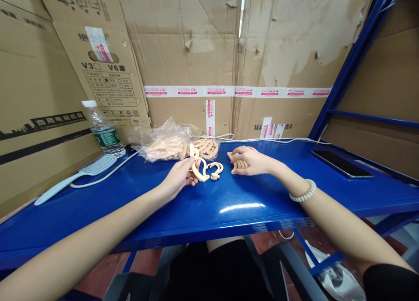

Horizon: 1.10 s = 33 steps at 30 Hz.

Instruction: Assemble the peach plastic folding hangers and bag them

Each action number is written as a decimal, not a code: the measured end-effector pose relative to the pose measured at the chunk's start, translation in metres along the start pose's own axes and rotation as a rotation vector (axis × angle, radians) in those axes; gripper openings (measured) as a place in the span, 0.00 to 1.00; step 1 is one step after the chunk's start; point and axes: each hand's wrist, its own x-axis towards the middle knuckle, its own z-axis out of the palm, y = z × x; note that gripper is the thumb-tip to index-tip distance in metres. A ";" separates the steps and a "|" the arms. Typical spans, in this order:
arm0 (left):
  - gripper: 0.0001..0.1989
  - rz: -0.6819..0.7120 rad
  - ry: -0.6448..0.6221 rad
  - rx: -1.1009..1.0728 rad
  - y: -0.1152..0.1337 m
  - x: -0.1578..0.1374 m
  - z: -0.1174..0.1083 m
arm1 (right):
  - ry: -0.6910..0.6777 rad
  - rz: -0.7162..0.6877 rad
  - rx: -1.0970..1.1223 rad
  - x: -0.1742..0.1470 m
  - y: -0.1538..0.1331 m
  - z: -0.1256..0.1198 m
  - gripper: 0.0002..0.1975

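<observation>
Near the middle of the blue table, my left hand (179,177) is closed around a curved beige piece (200,173), pinched between thumb and fingers. Just right of it lies a loose hook-shaped beige piece (216,168), touching neither hand. My right hand (251,161) rests on the table with its fingers curled over a row of ribbed beige pieces (241,164); the palm hides part of them. Behind my left hand sits a clear plastic bag (163,144) full of similar pieces, with more curved beige pieces (208,148) at its open right end.
A water bottle (105,133) and a pale blue hairbrush (94,166) are at the left. A black phone (340,163) lies at the right. White cable (288,140) runs along the back by the cardboard wall (193,52). A blue frame post (347,60) rises at the right.
</observation>
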 end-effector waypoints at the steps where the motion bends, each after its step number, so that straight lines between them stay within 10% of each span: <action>1: 0.14 -0.002 0.000 0.002 0.000 0.000 0.000 | -0.014 0.007 -0.004 0.000 0.002 0.000 0.14; 7: 0.15 0.001 -0.010 0.074 0.003 -0.003 0.004 | -0.034 0.019 -0.023 0.001 0.006 -0.003 0.14; 13: 0.15 0.123 -0.139 0.245 -0.001 -0.006 0.007 | 0.406 -0.303 0.041 0.002 -0.047 -0.004 0.23; 17: 0.20 0.213 -0.245 0.285 -0.008 -0.005 0.004 | 0.412 -0.531 -0.171 0.004 -0.074 0.001 0.15; 23: 0.19 0.312 -0.301 0.371 -0.008 -0.006 0.003 | 0.415 -0.498 -0.125 0.001 -0.070 0.007 0.10; 28: 0.16 0.399 -0.218 0.492 -0.005 -0.010 0.002 | 0.496 -0.284 0.339 0.001 -0.077 0.009 0.11; 33: 0.15 0.534 -0.168 0.682 -0.002 -0.011 0.001 | 0.262 -0.001 1.100 0.008 -0.078 0.010 0.13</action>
